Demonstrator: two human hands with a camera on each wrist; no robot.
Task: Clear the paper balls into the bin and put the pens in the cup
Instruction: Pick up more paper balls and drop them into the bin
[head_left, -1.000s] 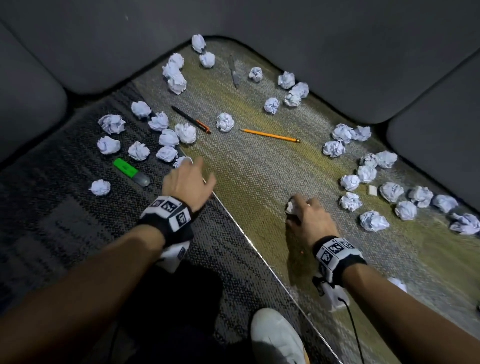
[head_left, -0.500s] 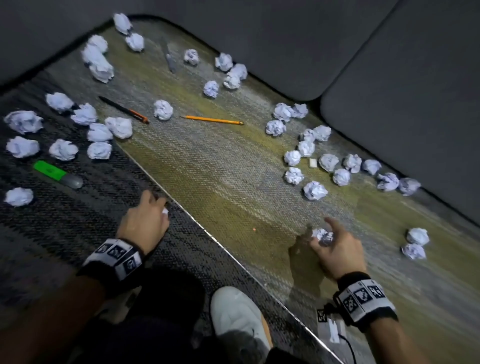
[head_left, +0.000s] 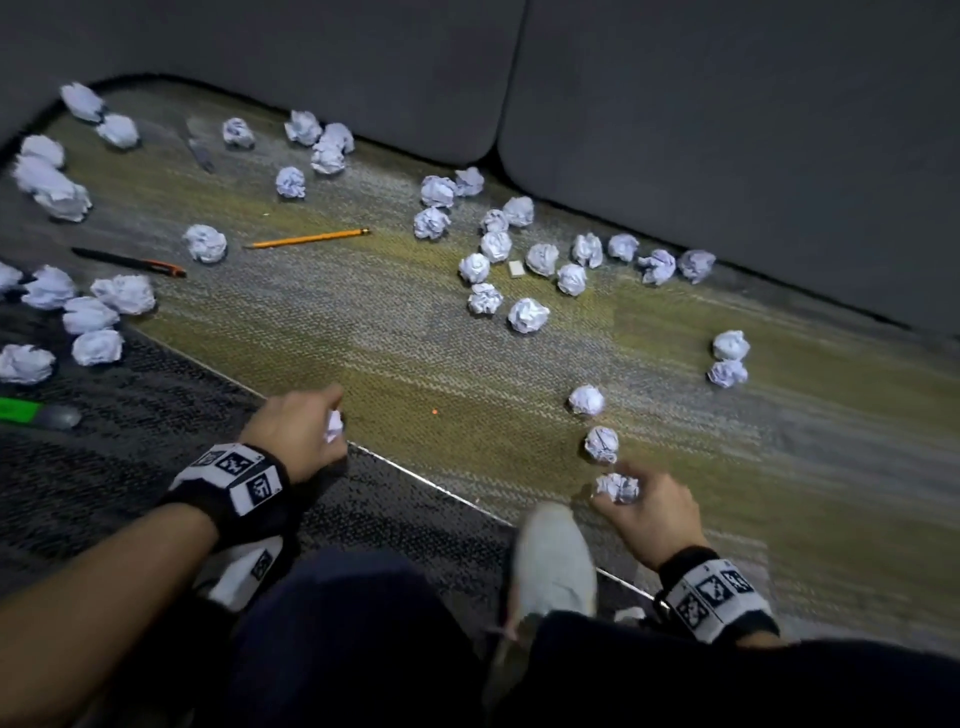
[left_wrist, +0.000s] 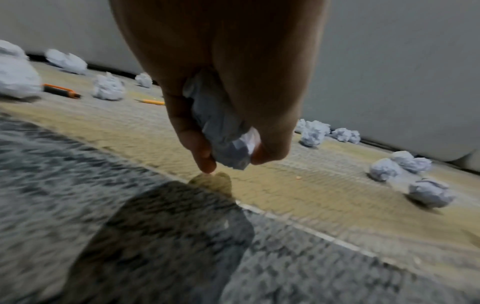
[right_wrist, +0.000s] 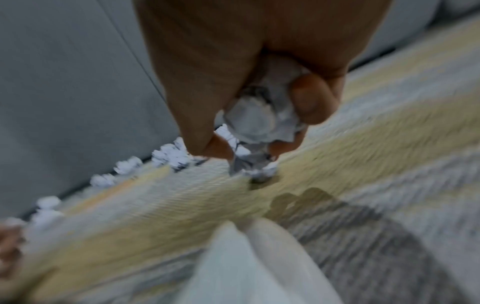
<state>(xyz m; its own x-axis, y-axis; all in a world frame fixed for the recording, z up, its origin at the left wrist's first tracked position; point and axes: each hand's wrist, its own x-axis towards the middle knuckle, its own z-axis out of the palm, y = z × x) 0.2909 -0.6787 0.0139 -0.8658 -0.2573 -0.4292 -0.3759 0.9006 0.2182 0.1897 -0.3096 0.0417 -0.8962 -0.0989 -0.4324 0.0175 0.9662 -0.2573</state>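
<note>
My left hand grips a white paper ball just above the carpet seam; the left wrist view shows that ball wrapped in the curled fingers. My right hand holds another crumpled ball low over the carpet, its fingers closed round the paper. Two loose balls lie just beyond it. Several more balls are scattered across the floor. A yellow pencil, a black and orange pen and a green highlighter lie on the left. No bin or cup is in view.
A grey sofa borders the carpet along the back. My white shoe and dark trouser legs fill the near edge. A small white eraser sits among the balls. A grey knife-like tool lies at the far left.
The view swung right. My left hand closed on a ball and drew back toward me. My right hand carried its ball rightward and nearer, to beside the shoe.
</note>
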